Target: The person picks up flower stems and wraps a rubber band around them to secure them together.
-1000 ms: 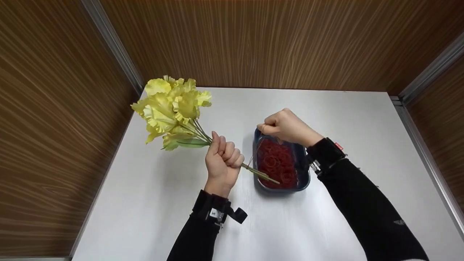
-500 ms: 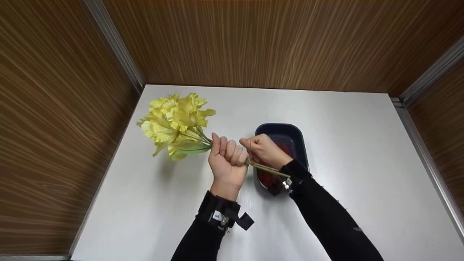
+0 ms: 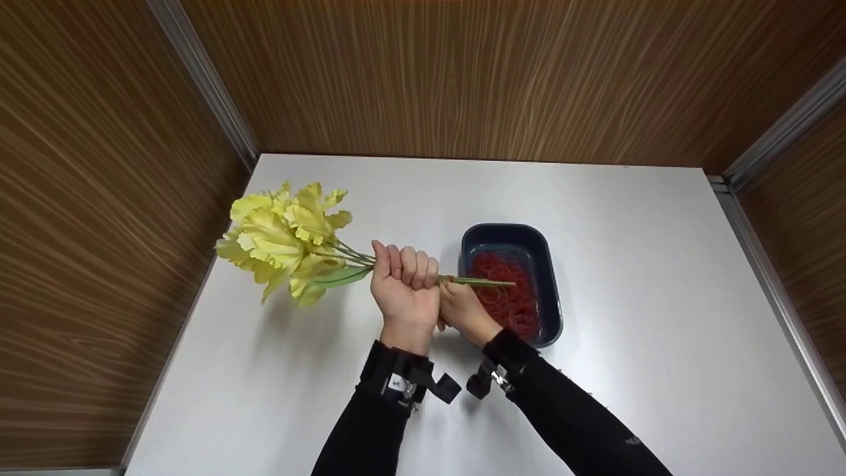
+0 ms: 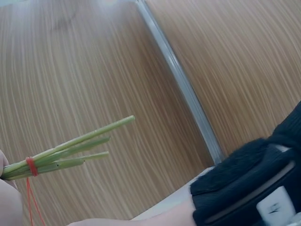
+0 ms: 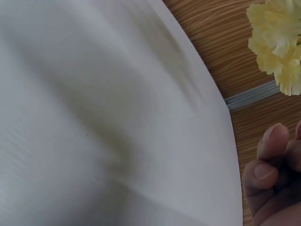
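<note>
Your yellow flowers (image 3: 281, 239) stick out to the left, above the white table (image 3: 277, 370). Your left hand (image 3: 404, 287) is a tight fist around their green stems (image 3: 472, 281). A red rubber band (image 4: 31, 166) circles the stems. Your right hand (image 3: 462, 311) sits just under them, pinching the band. On the right, the dark tray (image 3: 552, 264) holds more red bands (image 3: 509, 297).

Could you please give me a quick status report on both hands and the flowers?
Left hand grips yellow artificial flower bunch by its stems. Right hand pulls thin red rubber band looped round stems. Nothing in the way.
</note>
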